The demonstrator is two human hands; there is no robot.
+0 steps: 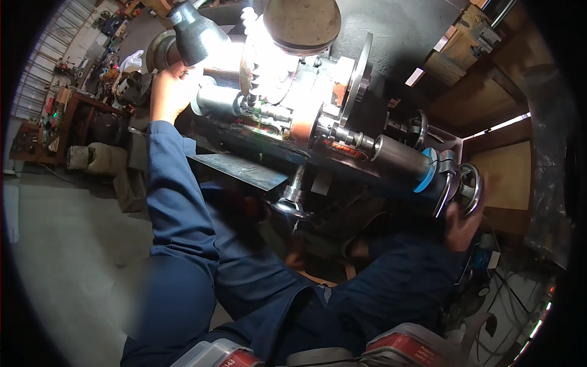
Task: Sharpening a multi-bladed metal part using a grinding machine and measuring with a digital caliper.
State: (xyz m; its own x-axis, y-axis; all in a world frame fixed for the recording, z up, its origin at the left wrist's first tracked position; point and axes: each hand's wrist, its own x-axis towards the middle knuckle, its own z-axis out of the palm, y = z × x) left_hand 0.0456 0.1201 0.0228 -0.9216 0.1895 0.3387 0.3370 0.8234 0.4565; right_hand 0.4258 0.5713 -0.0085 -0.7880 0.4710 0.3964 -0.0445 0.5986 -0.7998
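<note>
My left hand (173,92) is raised beside the metal cylinder (217,100) at the machine's left end, just under a black lamp head (199,37). Its fingers look bent, but glare and the lamp hide what they touch. A shiny stepped shaft (275,113) runs across the machine, between that cylinder and a grey cylindrical tailstock (400,156) on the right. Far right, my right hand (463,227) is around the lower rim of a chrome handwheel (469,183), smeared by motion. A chrome lever (444,194) stands beside this wheel.
Bright light washes out the middle of the machine, around a round housing (302,24). A flat metal plate (241,170) and another handwheel (292,208) jut out toward my legs. Wooden panels (498,168) stand at right. A gas cylinder (98,158) lies at left.
</note>
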